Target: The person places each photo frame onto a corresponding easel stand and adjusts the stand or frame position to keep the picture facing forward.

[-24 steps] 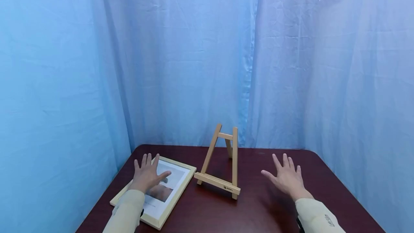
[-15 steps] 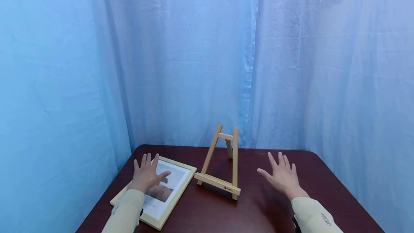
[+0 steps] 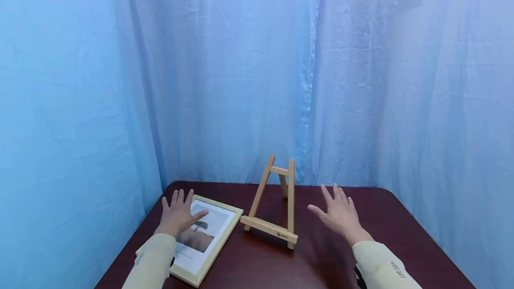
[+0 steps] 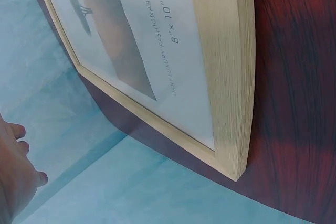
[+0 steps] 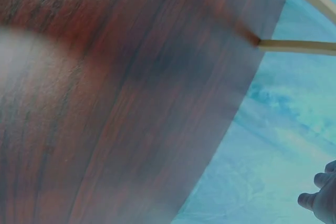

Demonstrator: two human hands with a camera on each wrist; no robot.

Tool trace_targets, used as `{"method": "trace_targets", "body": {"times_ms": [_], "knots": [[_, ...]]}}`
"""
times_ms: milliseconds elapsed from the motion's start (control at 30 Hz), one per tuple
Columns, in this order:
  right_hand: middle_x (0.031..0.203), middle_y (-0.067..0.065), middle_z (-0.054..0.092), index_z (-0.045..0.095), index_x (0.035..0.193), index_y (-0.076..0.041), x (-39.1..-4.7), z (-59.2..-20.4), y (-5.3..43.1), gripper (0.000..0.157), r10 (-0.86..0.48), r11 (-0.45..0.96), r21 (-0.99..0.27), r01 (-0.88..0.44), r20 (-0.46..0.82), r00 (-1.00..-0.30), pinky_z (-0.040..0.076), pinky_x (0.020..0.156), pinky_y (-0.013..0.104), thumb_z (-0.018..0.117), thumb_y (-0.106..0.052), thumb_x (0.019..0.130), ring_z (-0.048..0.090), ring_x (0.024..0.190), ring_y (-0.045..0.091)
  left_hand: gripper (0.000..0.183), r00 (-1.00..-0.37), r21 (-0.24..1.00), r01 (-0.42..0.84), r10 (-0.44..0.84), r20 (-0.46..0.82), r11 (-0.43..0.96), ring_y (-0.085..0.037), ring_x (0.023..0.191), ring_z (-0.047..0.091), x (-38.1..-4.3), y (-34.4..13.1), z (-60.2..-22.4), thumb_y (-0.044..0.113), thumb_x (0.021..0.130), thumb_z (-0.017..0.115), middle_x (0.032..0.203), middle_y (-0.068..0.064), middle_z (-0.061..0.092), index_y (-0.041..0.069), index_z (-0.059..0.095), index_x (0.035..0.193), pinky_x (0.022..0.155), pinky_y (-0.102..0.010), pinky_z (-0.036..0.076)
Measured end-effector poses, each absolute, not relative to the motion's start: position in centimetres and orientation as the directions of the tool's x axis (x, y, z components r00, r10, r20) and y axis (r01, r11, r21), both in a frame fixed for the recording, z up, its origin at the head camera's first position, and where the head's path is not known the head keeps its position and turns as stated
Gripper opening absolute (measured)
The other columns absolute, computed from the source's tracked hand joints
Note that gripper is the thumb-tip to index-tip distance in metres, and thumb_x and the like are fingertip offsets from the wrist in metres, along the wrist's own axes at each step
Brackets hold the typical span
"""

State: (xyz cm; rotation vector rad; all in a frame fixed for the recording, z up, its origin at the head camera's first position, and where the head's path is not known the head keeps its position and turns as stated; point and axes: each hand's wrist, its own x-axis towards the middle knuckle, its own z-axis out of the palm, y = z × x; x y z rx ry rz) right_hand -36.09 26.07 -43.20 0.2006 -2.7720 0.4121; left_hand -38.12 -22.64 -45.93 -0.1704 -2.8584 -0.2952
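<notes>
A picture frame (image 3: 218,240) with a pale wood border lies face up on the left of the table, showing a print of a tree. My left hand (image 3: 176,215) is spread above it, overlapping its left part in the head view; the left wrist view shows the frame's corner (image 4: 226,150) and printed lettering. To the frame's right stands a small wooden easel (image 3: 291,200) with a ledge across its front. My right hand (image 3: 341,215), fingers spread and holding nothing, hovers right of the easel. Part of an easel leg (image 5: 296,46) shows in the right wrist view.
The dark red-brown table (image 3: 385,217) has rounded far corners. Light blue curtains (image 3: 241,79) hang behind it and along both sides, close to its edges.
My right hand has moved left, nearer the easel, with its fingers still spread. My left hand has shifted slightly left. The easel and picture frame stay in place.
</notes>
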Motion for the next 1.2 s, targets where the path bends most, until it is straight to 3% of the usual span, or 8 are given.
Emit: {"method": "trace_targets", "body": {"times_ms": [333, 567, 867, 1200], "knots": [[0.154, 0.034, 0.025, 0.032, 0.155, -0.005, -35.9, -42.6, 24.4, 0.095, -0.127, 0.945, -0.229, -0.232, 0.398, -0.908, 0.024, 0.108, 0.067, 0.044, -0.074, 0.091, 0.031, 0.136, 0.054, 0.106, -0.945, 0.161, 0.161, 0.106, 0.308, 0.974, -0.053, 0.142, 0.019, -38.4, -23.1, -45.9, 0.076, 0.086, 0.05, 0.152, -0.038, 0.025, -0.002, 0.03, 0.154, 0.107, -0.074, 0.007], [0.153, 0.033, 0.029, 0.031, 0.155, -0.005, -35.8, -42.1, 23.0, 0.092, -0.14, 0.935, -0.253, -0.25, 0.386, -0.912, 0.033, 0.103, 0.066, 0.047, -0.07, 0.092, 0.035, 0.134, 0.053, 0.102, -0.947, 0.168, 0.158, 0.101, 0.306, 0.973, -0.053, 0.142, 0.019, -38.4, -23.5, -45.8, 0.072, 0.087, 0.054, 0.152, -0.037, 0.025, -0.003, 0.031, 0.153, 0.107, -0.075, 0.008], [0.153, 0.03, 0.031, 0.027, 0.157, -0.006, -35.1, -41.1, 20.8, 0.085, -0.141, 0.895, -0.352, -0.273, 0.357, -0.923, 0.035, 0.102, 0.067, 0.054, -0.058, 0.096, 0.032, 0.136, 0.052, 0.103, -0.962, 0.231, 0.12, 0.056, 0.267, 0.965, -0.053, 0.141, 0.02, -38.5, -23.9, -45.1, 0.07, 0.088, 0.055, 0.152, -0.038, 0.025, -0.004, 0.027, 0.153, 0.107, -0.075, 0.013], [0.151, 0.026, 0.036, 0.03, 0.156, -0.006, -34.8, -40.9, 18.8, 0.087, -0.169, 0.862, -0.387, -0.327, 0.389, -0.906, 0.038, 0.101, 0.062, 0.052, -0.063, 0.094, 0.036, 0.136, 0.046, 0.102, -0.967, 0.314, 0.1, 0.017, 0.256, 0.944, -0.055, 0.135, 0.03, -38.5, -24.9, -44.7, 0.067, 0.089, 0.056, 0.147, -0.039, 0.032, -0.009, 0.026, 0.152, 0.102, -0.075, 0.025]]}}
